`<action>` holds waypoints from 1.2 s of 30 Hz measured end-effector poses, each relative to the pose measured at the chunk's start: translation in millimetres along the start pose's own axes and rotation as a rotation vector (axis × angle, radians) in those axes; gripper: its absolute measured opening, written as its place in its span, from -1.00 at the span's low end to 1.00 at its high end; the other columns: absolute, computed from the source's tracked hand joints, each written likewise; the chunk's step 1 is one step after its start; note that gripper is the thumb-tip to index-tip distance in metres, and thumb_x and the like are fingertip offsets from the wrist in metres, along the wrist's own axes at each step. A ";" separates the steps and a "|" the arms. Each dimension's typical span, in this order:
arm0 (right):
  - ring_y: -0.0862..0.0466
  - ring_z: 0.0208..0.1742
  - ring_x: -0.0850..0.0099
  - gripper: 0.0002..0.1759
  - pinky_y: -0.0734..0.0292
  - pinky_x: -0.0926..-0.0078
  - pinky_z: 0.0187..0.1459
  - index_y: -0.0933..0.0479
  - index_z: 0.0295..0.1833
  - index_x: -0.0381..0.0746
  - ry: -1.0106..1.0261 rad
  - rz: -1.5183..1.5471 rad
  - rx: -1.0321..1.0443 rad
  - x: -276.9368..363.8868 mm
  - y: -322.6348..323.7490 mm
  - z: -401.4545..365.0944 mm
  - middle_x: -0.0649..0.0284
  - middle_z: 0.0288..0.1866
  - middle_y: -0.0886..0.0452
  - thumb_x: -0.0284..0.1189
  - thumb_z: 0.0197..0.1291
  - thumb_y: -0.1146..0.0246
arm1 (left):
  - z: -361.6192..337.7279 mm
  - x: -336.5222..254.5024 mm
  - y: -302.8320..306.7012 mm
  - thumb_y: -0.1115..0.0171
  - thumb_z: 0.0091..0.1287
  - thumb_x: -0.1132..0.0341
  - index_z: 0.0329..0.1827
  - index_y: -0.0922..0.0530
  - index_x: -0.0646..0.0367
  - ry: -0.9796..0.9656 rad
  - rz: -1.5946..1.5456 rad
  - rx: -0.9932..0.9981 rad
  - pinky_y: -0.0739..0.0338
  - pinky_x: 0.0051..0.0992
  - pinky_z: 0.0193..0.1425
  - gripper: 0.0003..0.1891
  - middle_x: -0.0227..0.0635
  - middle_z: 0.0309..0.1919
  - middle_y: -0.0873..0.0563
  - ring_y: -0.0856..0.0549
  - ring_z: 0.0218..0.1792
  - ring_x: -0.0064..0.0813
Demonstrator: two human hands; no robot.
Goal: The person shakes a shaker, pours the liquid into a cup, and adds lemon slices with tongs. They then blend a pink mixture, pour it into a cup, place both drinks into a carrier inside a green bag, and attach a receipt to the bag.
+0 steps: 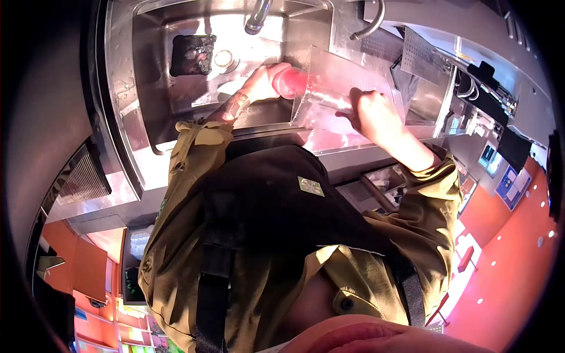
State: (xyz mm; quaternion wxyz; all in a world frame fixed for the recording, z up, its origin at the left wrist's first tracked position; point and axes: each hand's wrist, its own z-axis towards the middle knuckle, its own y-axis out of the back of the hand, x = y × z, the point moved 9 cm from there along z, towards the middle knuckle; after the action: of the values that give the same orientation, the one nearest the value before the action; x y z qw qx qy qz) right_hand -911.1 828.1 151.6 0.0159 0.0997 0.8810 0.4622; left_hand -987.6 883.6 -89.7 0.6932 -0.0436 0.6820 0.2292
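Over the right side of the sink, my left hand (262,83) is wrapped round a pinkish-red, rounded thing (289,82); I cannot tell its kind. That thing meets the left edge of a clear plastic container (347,73) with flat, see-through walls. My right hand (375,112) is closed on the container's near right side, fingers curled over it. The container is tilted above the divider to the right of the basin. Both forearms come from rolled-up olive sleeves.
The metal sink basin (156,76) holds a black square piece (193,55) beside the round drain (224,59). A faucet (258,16) reaches in from the back, and a curved pipe (372,25) hangs farther right. A perforated metal sheet (425,56) stands at the right.
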 end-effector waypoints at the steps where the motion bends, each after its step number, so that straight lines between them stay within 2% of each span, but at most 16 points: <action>1: -0.66 -0.49 -0.05 -0.57 -0.58 0.10 -0.45 -0.42 -0.33 -0.34 0.002 -0.022 0.013 2.6 0.6 0.5 -0.07 -0.60 -0.56 -0.19 0.13 -0.37 | -0.3 0.2 2.2 -0.56 -0.15 0.25 0.19 -0.46 0.14 -0.022 -0.015 -0.048 -0.63 -0.27 0.05 -0.26 -0.08 -0.06 -0.69 -0.69 -0.04 -0.06; 2: -0.66 -0.49 -0.05 -0.57 -0.58 0.11 -0.45 -0.42 -0.33 -0.34 0.002 -0.043 0.027 6.7 -0.1 -0.1 -0.07 -0.60 -0.56 -0.19 0.13 -0.38 | -0.2 -5.4 7.9 -0.53 -0.16 0.32 0.19 -0.46 0.14 -0.044 -0.030 -0.093 -0.62 -0.26 0.04 -0.27 -0.06 -0.08 -0.69 -0.68 -0.04 -0.04; 8: -0.67 -0.48 -0.04 -0.59 -0.58 0.11 -0.45 -0.43 -0.32 -0.35 -0.003 -0.071 0.031 11.1 4.0 8.8 -0.08 -0.57 -0.58 -0.20 0.11 -0.37 | 8.8 -17.9 14.7 -0.52 -0.15 0.38 0.16 -0.47 0.13 -0.049 -0.072 -0.124 -0.61 -0.25 0.06 -0.30 -0.07 -0.09 -0.68 -0.67 -0.03 -0.03; 11: -0.67 -0.48 -0.04 -0.58 -0.58 0.11 -0.45 -0.44 -0.33 -0.34 -0.001 -0.091 0.021 12.6 2.3 8.6 -0.07 -0.55 -0.58 -0.18 0.11 -0.38 | 14.7 -11.7 -1.9 -0.61 -0.16 0.26 0.20 -0.46 0.10 0.066 -0.026 0.007 -0.63 -0.27 0.04 -0.24 -0.13 -0.04 -0.69 -0.70 -0.04 -0.10; 14: -0.66 -0.47 -0.05 -0.57 -0.58 0.11 -0.45 -0.45 -0.35 -0.34 -0.010 -0.073 0.012 2.6 -0.4 11.4 -0.07 -0.55 -0.59 -0.17 0.10 -0.38 | 8.4 -16.1 1.0 -0.59 -0.12 0.26 0.20 -0.47 0.09 -0.058 -0.129 -0.045 -0.63 -0.26 0.04 -0.27 -0.13 -0.06 -0.70 -0.70 -0.03 -0.09; 17: -0.67 -0.43 -0.05 -0.56 -0.58 0.11 -0.41 -0.46 -0.36 -0.35 -0.038 -0.061 0.045 5.9 2.2 13.0 -0.08 -0.54 -0.59 -0.16 0.10 -0.39 | 7.9 -3.3 -7.6 -0.59 -0.11 0.26 0.18 -0.48 0.10 0.038 -0.046 -0.024 -0.63 -0.27 0.05 -0.29 -0.12 -0.07 -0.70 -0.70 -0.03 -0.09; 19: -0.71 -0.38 -0.03 -0.58 -0.62 0.11 -0.34 -0.49 -0.34 -0.36 -0.044 0.009 0.085 3.0 8.0 15.5 -0.10 -0.50 -0.62 -0.18 0.10 -0.39 | 6.3 -7.1 -3.9 -0.60 -0.12 0.26 0.16 -0.49 0.09 0.021 -0.091 -0.065 -0.63 -0.27 0.05 -0.30 -0.13 -0.08 -0.69 -0.69 -0.04 -0.08; 20: -0.69 -0.36 -0.06 -0.56 -0.60 0.10 -0.31 -0.51 -0.33 -0.36 -0.113 0.020 0.078 4.8 19.1 16.3 -0.11 -0.51 -0.61 -0.15 0.10 -0.39 | 5.7 -10.4 0.4 -0.60 -0.13 0.25 0.15 -0.50 0.09 0.016 -0.113 -0.088 -0.62 -0.27 0.05 -0.30 -0.13 -0.08 -0.69 -0.69 -0.05 -0.07; 23: -0.69 -0.35 -0.07 -0.57 -0.59 0.09 -0.32 -0.53 -0.32 -0.36 -0.132 0.004 0.122 7.0 17.0 16.5 -0.12 -0.50 -0.61 -0.16 0.10 -0.40 | 6.9 -16.5 9.7 -0.62 -0.14 0.22 0.15 -0.50 0.10 -0.087 -0.094 -0.169 -0.62 -0.26 0.03 -0.28 -0.14 -0.09 -0.67 -0.68 -0.07 -0.07; 26: -0.70 -0.35 -0.05 -0.57 -0.59 0.09 -0.31 -0.54 -0.30 -0.35 -0.140 0.060 0.144 1.2 10.7 14.9 -0.11 -0.48 -0.63 -0.14 0.10 -0.41 | 10.0 -18.9 11.2 -0.64 -0.16 0.16 0.14 -0.49 0.11 -0.140 -0.073 -0.161 -0.62 -0.25 0.01 -0.26 -0.14 -0.11 -0.66 -0.69 -0.09 -0.08; 29: -0.70 -0.35 -0.05 -0.54 -0.59 0.10 -0.30 -0.55 -0.27 -0.36 -0.195 0.150 0.215 -10.6 1.2 19.3 -0.12 -0.44 -0.64 -0.13 0.08 -0.42 | 11.7 -12.4 6.9 -0.64 -0.16 0.15 0.14 -0.49 0.12 -0.060 -0.074 -0.092 -0.62 -0.25 0.01 -0.26 -0.13 -0.11 -0.66 -0.69 -0.09 -0.10; 31: -0.70 -0.35 -0.04 -0.54 -0.58 0.08 -0.31 -0.56 -0.33 -0.38 -0.178 0.095 0.156 -1.7 10.9 17.4 -0.13 -0.51 -0.61 -0.14 0.06 -0.44 | 8.9 -18.2 10.4 -0.62 -0.13 0.16 0.15 -0.48 0.14 -0.143 0.014 -0.165 -0.63 -0.26 0.02 -0.27 -0.12 -0.11 -0.67 -0.69 -0.08 -0.11; 33: -0.69 -0.36 -0.06 -0.56 -0.56 0.08 -0.33 -0.55 -0.34 -0.39 -0.167 0.161 0.106 -8.7 8.8 20.3 -0.15 -0.53 -0.59 -0.18 0.07 -0.44 | 10.3 -7.7 -2.2 -0.61 -0.13 0.17 0.16 -0.48 0.13 -0.042 -0.102 -0.053 -0.64 -0.26 0.01 -0.26 -0.13 -0.10 -0.68 -0.70 -0.10 -0.11; 34: -0.67 -0.38 -0.10 -0.58 -0.55 0.08 -0.37 -0.53 -0.34 -0.40 -0.180 0.230 0.096 -10.5 9.8 15.8 -0.16 -0.53 -0.57 -0.22 0.07 -0.44 | 7.3 -19.1 6.9 -0.60 -0.11 0.20 0.16 -0.48 0.12 -0.159 -0.081 -0.153 -0.65 -0.27 0.00 -0.28 -0.14 -0.10 -0.69 -0.72 -0.11 -0.11; 35: -0.67 -0.40 -0.10 -0.59 -0.55 0.10 -0.39 -0.51 -0.39 -0.40 -0.123 0.169 0.044 -3.8 17.1 8.1 -0.16 -0.53 -0.58 -0.24 0.06 -0.46 | 5.8 -19.8 6.3 -0.60 -0.12 0.23 0.18 -0.48 0.11 -0.137 -0.032 -0.158 -0.65 -0.28 0.02 -0.27 -0.15 -0.09 -0.70 -0.72 -0.09 -0.12; 36: -0.67 -0.42 -0.07 -0.57 -0.55 0.11 -0.40 -0.49 -0.40 -0.40 -0.178 0.194 0.041 -7.7 15.2 -0.9 -0.14 -0.55 -0.57 -0.24 0.03 -0.48 | 3.1 -13.7 -0.4 -0.61 -0.13 0.24 0.18 -0.48 0.11 -0.045 -0.034 -0.101 -0.64 -0.29 0.06 -0.27 -0.16 -0.06 -0.70 -0.71 -0.05 -0.13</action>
State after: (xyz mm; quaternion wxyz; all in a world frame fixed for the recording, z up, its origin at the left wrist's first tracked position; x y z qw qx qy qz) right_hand -901.2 834.3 164.1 0.0474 0.2253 0.8717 0.4326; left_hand -984.1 880.8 -76.3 0.7089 -0.0853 0.6531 0.2524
